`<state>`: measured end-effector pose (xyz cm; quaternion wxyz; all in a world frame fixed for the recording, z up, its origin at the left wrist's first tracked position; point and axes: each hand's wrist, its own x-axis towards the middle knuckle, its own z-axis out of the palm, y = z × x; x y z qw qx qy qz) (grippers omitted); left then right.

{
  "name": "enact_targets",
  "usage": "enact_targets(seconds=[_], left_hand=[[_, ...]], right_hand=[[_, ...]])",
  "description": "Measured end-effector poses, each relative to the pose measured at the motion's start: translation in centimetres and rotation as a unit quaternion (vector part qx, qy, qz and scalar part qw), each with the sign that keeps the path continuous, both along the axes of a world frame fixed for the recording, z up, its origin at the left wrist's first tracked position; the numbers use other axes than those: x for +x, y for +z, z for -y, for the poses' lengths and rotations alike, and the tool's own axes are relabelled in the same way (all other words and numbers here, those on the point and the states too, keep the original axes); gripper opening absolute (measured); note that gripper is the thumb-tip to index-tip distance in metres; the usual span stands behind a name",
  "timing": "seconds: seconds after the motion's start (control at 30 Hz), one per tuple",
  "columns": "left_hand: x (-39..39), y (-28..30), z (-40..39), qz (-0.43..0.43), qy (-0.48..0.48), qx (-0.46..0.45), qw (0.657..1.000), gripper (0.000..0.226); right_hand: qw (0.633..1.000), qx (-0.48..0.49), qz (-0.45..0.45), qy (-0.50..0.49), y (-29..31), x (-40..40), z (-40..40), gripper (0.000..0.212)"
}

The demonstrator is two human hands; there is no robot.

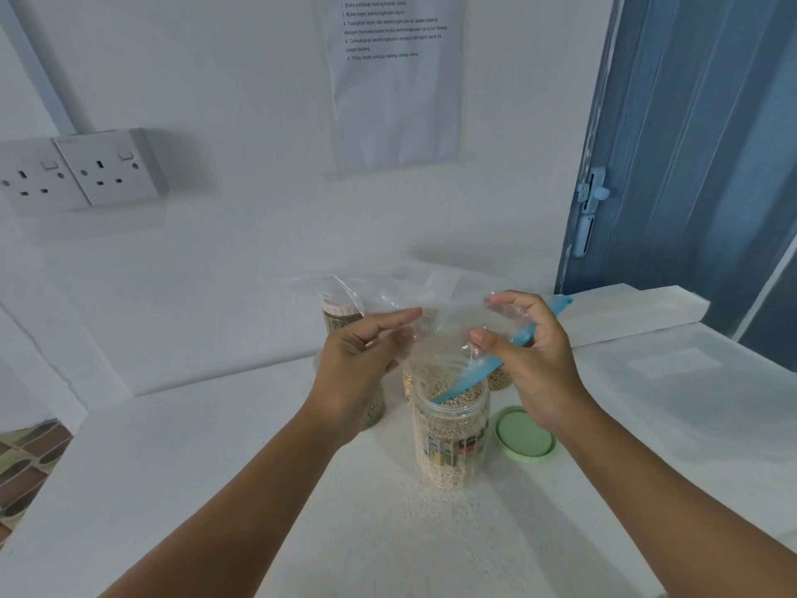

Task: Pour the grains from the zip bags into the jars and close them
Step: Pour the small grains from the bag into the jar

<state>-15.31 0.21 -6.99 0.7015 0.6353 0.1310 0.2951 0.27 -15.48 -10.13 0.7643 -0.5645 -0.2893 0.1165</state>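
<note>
While both hands pinch the clear zip bag (435, 325) with curled fingers (491, 338) (blue zipper strip right), it hangs over the open grain jar (450, 429) on the desk (258, 489); green lid (524, 431) beside.

A clear zip bag (388, 304) edged with a light blue zip strip (496, 364) is seen above a clear jar (450, 442) of pale beige grains (448, 392); the jar carries a multicoloured label (453, 451). Beside it lies a pale green lid (524, 431). A second jar (340, 319), holding olive-green grains, wears a pale pink lid (340, 307). The counter (258, 489), wall (237, 79) and sockets (86, 170) are white; a white sheet (394, 79) bears black print. At right, a blue door (690, 144). Lower left, a brown-and-green oval-patterned floor (26, 468).
</note>
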Motion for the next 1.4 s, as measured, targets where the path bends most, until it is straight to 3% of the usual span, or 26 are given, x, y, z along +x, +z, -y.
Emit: enact_targets(seconds=[0.17,0.47,0.8,1.03,1.4], left_hand=[[0.0,-0.6,0.6,-0.027,-0.064,0.028,0.997,0.026],[0.9,-0.1,0.5,-0.011,-0.032,0.088,0.996,0.023],[0.7,0.1,0.4,-0.019,-0.048,0.107,0.993,0.023],[0.9,-0.1,0.6,-0.02,-0.031,0.116,0.993,0.023],[0.6,0.4,-0.4,-0.048,-0.053,0.163,0.984,0.032]], right_hand=[[1.0,0.014,-0.006,0.015,0.0,-0.3,0.0,0.034],[1.0,-0.014,0.018,0.017,0.2,-0.6,0.4,0.055],[1.0,-0.017,0.01,0.009,0.0,-0.6,0.1,0.05],[0.999,-0.041,0.024,0.021,0.2,-0.8,0.2,0.061],[0.998,-0.048,0.033,-0.003,1.0,-0.9,0.1,0.051]])
